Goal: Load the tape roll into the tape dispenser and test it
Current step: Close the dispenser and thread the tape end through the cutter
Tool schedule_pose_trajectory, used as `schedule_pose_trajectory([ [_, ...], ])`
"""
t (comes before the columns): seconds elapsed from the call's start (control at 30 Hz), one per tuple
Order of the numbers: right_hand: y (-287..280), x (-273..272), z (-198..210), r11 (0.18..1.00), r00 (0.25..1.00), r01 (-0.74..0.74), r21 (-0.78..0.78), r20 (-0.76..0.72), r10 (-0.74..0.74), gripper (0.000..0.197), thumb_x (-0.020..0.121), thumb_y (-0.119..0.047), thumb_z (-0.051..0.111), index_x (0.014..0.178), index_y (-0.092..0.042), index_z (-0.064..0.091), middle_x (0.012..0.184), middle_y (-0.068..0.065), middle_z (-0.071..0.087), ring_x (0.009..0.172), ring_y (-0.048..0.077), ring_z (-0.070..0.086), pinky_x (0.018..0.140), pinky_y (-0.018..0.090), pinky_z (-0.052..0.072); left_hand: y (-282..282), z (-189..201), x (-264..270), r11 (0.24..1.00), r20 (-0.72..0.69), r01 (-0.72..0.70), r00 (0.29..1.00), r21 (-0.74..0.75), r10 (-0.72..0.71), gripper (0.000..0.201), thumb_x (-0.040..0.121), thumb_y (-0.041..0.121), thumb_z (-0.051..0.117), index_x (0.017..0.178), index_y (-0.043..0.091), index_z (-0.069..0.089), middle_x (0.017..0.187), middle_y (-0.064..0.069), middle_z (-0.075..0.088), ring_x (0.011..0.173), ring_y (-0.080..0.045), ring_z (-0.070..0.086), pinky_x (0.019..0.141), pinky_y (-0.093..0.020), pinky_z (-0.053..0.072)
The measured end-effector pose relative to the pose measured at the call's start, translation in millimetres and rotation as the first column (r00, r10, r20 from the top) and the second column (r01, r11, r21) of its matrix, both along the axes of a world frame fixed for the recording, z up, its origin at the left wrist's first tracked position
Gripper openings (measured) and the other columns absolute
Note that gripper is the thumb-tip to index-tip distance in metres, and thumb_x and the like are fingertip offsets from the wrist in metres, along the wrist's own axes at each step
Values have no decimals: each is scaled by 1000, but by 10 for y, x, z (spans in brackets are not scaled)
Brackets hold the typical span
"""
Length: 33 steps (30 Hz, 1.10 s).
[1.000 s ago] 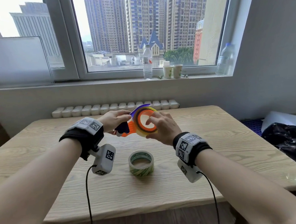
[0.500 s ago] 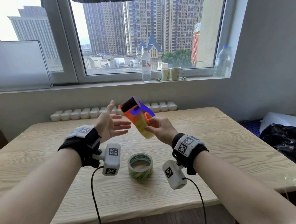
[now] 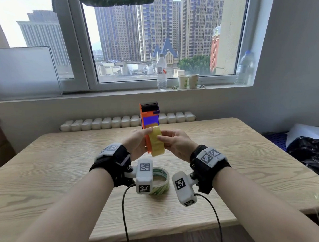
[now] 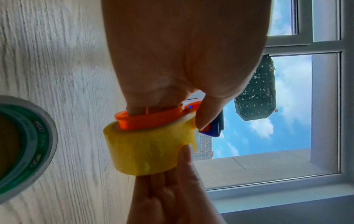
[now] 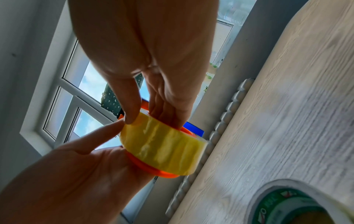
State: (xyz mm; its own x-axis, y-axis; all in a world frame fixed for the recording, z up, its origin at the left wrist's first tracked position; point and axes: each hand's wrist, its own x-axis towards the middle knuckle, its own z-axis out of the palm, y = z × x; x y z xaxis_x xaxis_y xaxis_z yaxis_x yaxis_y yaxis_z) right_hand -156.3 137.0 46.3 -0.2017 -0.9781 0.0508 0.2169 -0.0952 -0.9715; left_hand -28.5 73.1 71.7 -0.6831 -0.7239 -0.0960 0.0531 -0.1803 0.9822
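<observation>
An orange and blue tape dispenser (image 3: 148,116) stands upright in the air above the table, its black roller end on top. A yellow tape roll (image 3: 156,142) sits on its orange hub (image 4: 151,119). My left hand (image 3: 141,141) grips the dispenser from the left, palm against the orange side plate, thumb tip on the roll's upper edge. My right hand (image 3: 167,139) pinches the yellow roll (image 5: 162,149) from the right, thumb on its outer band and fingers on its far face. Both thumbs meet near the top of the roll (image 4: 147,149).
A second, green-printed tape roll (image 3: 159,184) lies flat on the wooden table (image 3: 63,165) just below my wrists. A row of white blocks (image 3: 98,123) lines the table's far edge. A bottle (image 3: 161,71) and two paper cups (image 3: 188,81) stand on the windowsill; a black bag (image 3: 312,153) lies at the right.
My left hand, open and off the dispenser half a second ago, now grips it. The dispenser has turned from a tilt to upright, and both hands have come lower and closer to me.
</observation>
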Motion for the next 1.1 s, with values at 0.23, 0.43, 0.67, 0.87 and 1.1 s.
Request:
schedule_pose_trajectory([
  [0.23,6,10,56,999,1000,13,36,-1,-13,36,91,-8,54,122,11,54,124,29,58,106,33,58,97,37,46,1,-3,28,992,-21,122,992,-27,-123,22,93,2,35,99,6,56,92,-11,61,84,-23,59,79,-38,46],
  [0.43,-16,-4,86,997,999,42,59,22,-44,41,90,-12,57,121,13,53,110,24,64,88,27,63,86,30,52,14,-19,43,981,-41,175,983,-84,-179,28,81,13,52,108,7,55,93,-9,65,81,-19,64,71,-31,50],
  [0.67,50,7,120,999,999,-33,29,-13,34,39,85,6,57,123,13,50,107,19,64,92,26,62,82,25,54,-57,-91,23,996,-78,82,993,-24,-83,40,97,11,34,130,-11,42,118,-24,54,96,-31,58,93,-47,44],
  [0.87,9,11,129,990,990,113,82,-95,-106,47,87,-34,60,111,7,61,106,21,66,85,26,66,80,32,56,-3,-88,79,971,-83,231,968,-63,-235,47,85,1,48,130,-12,40,114,-22,58,99,-31,60,89,-41,50],
  [1.1,78,-17,151,998,1000,-24,61,-13,25,40,89,-10,56,123,12,52,110,21,63,91,26,64,85,29,55,-15,-125,47,988,-88,126,987,-91,-134,40,96,17,42,128,-8,47,124,-26,55,104,-34,57,98,-50,41],
])
